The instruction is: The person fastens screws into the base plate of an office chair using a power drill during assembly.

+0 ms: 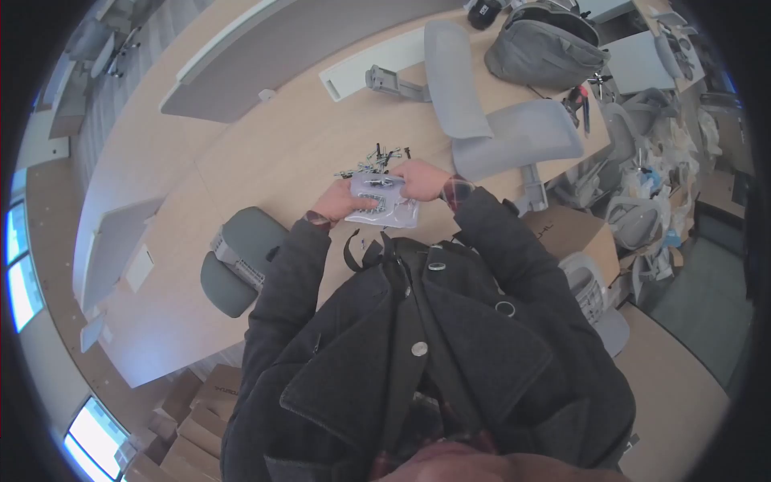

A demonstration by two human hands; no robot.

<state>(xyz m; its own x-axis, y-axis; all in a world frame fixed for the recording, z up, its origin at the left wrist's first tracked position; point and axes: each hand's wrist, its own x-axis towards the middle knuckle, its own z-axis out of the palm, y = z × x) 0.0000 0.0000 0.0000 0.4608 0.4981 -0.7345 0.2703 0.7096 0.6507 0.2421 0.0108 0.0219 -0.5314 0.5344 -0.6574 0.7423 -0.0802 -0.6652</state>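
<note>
A clear plastic bag (399,214) with small metal pieces inside hangs between my two hands at the table's near edge. My left hand (333,202) grips its left side, the thumb lying across the front. On the opposite side, near the top, my right hand (423,179) pinches the bag with closed fingers. Just beyond the bag lies a loose heap of silver and black bolts (377,161) on the tabletop, partly hidden by the hands. The small pieces in the bag look like metal fasteners, but their exact kind is too small to tell.
Grey chair parts (514,136) rest on the wooden table (265,161), right of the bolts. Behind them is a grey backpack (546,48). Dark green padded parts (253,237) lie left of my arm. A cardboard box (574,237) stands at the right.
</note>
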